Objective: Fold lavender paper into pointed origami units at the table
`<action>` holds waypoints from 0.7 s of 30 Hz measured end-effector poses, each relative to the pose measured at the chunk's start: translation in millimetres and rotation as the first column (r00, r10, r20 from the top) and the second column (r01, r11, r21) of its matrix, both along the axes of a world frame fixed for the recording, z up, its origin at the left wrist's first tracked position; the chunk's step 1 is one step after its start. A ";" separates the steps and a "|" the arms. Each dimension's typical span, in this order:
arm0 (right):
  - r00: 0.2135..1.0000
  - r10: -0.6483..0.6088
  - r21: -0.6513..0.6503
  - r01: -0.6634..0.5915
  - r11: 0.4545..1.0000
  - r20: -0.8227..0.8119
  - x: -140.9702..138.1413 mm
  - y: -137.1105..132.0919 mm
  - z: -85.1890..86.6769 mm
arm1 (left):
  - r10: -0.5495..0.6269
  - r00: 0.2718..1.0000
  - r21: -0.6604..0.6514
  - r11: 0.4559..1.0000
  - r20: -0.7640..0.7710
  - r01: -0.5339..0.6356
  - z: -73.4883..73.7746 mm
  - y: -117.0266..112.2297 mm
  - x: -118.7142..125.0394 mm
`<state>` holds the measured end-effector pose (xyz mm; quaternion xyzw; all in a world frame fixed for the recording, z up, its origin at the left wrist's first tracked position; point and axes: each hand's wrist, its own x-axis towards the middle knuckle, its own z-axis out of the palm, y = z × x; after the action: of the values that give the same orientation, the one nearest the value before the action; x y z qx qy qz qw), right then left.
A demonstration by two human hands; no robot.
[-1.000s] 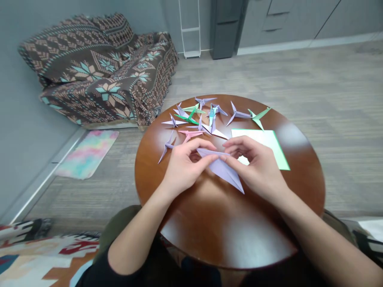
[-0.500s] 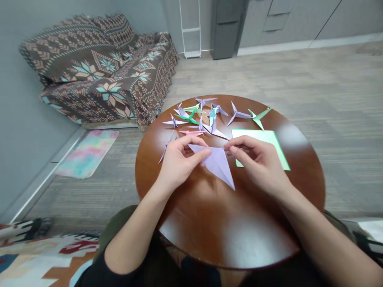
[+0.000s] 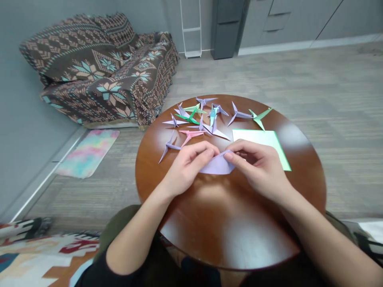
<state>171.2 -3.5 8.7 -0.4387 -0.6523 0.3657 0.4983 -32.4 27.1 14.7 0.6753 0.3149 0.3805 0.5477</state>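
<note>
A folded sheet of lilac origami paper (image 3: 218, 165) is held between my two hands, just above the round table. My left hand (image 3: 191, 161) pinches its upper left part, thumb against the fingers. At the upper right edge, the thumb and fingertips of my right hand (image 3: 257, 161) grip the same paper. Parts of the paper are hidden behind my fingers. Beyond my hands lie several folded paper cranes; a pink one (image 3: 191, 134) and a lilac one (image 3: 169, 146) are nearest to my left hand. A stack of green-edged white paper (image 3: 263, 137) lies behind my right hand.
The brown round table (image 3: 233, 223) stands before my lap. More cranes, among them a dark green one (image 3: 190, 116) and a light green one (image 3: 259, 117), lie toward its far edge. A sofa with a patterned cover (image 3: 113, 79) and a pastel mat (image 3: 89, 153) are on the left.
The lilac paper has been turned, so its long point no longer hangs toward me. My right hand has closed onto its edge, and my left hand has shifted right, uncovering the pink crane.
</note>
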 end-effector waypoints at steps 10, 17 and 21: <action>0.968 -0.030 0.231 -0.029 0.973 0.249 0.0 2.4 -2.7 | 0.138 0.963 0.237 0.968 -0.230 -0.082 -0.8 -1.3 3.5; 0.940 -0.071 0.277 -0.026 0.960 0.333 -0.4 2.1 -4.2 | 0.144 0.945 0.308 0.950 -0.293 -0.049 3.3 2.3 -3.7; 0.951 -0.153 0.267 0.080 0.960 0.267 1.1 2.3 -1.1 | 0.154 0.948 0.251 0.964 -0.278 -0.083 -0.1 3.8 -4.5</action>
<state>172.3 -1.2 7.6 -0.4579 -0.7312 0.1822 0.4717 -37.0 30.9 14.6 0.7645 0.3858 0.3430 0.3862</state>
